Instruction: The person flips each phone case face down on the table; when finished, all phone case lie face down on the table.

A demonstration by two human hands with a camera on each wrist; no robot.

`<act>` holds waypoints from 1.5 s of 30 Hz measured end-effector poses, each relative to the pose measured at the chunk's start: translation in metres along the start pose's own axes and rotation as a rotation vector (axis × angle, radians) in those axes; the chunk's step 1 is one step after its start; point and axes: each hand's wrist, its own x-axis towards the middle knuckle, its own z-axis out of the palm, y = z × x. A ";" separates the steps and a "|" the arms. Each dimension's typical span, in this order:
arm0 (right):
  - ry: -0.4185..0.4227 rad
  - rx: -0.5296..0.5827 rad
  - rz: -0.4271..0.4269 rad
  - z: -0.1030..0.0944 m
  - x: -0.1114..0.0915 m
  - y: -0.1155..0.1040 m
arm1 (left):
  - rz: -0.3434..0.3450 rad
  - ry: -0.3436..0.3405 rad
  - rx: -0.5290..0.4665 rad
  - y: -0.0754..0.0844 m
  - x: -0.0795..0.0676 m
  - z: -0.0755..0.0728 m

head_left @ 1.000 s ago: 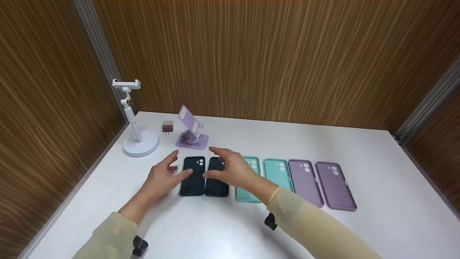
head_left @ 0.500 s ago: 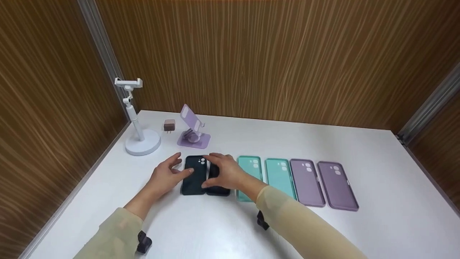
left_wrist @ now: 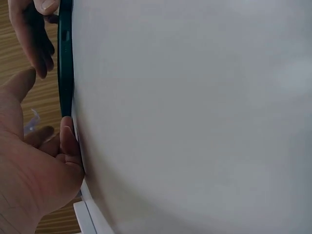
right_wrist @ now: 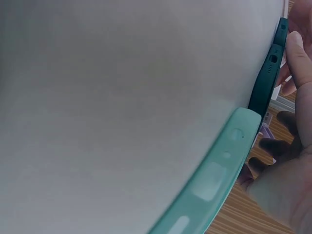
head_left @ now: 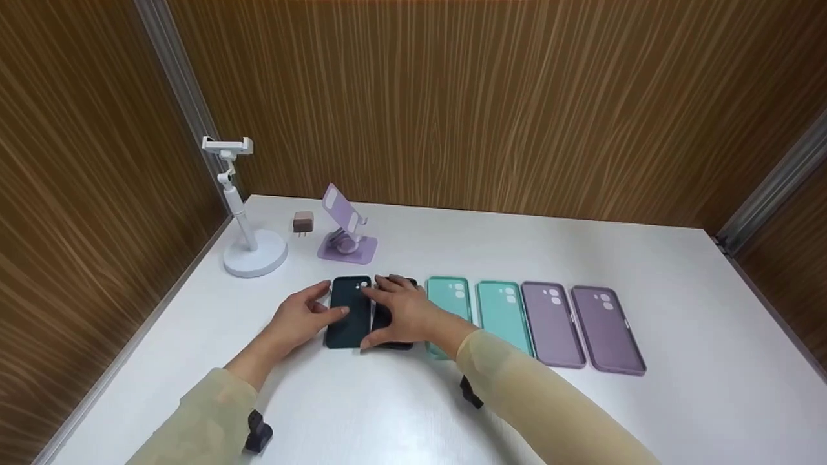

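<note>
Two dark green phone cases lie side by side on the white table. My left hand (head_left: pixel 298 318) is at the long left edge of the left dark green phone case (head_left: pixel 344 332), its thumb over the back; in the left wrist view a fingertip touches the end of the case (left_wrist: pixel 66 63). Over the right dark green phone case (head_left: pixel 382 318) lies my right hand (head_left: pixel 408 313), fingers spread and covering much of it. Its index finger reaches the left case's camera holes, and its thumb points at the lower gap between the two. Neither hand is seen curled round a case.
Right of the hands, two mint phone cases (head_left: pixel 504 316) and two purple phone cases (head_left: pixel 552 329) continue the row. Behind stand a white phone stand (head_left: pixel 255 255), a small plug charger (head_left: pixel 303 222) and a purple folding phone stand (head_left: pixel 345 248). Wood-grain panels (head_left: pixel 439 110) enclose the table.
My right hand has come down and slightly left onto the right dark green case, its fingers now over the top. My left hand has settled closer against the left case.
</note>
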 end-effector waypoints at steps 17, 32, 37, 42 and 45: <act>-0.018 -0.074 -0.040 0.003 0.002 0.001 | -0.022 -0.035 0.084 -0.001 -0.003 -0.001; -0.031 -0.088 -0.059 0.004 0.002 0.001 | -0.024 -0.047 0.079 0.000 -0.003 0.000; -0.040 -0.093 -0.054 0.004 0.002 0.001 | -0.039 -0.045 0.055 -0.001 -0.004 0.001; -0.049 -0.086 -0.042 0.003 0.002 -0.001 | -0.060 -0.048 0.004 0.003 -0.003 0.001; -0.047 -0.084 -0.030 0.002 0.002 -0.001 | -0.057 -0.048 -0.055 0.006 -0.002 -0.001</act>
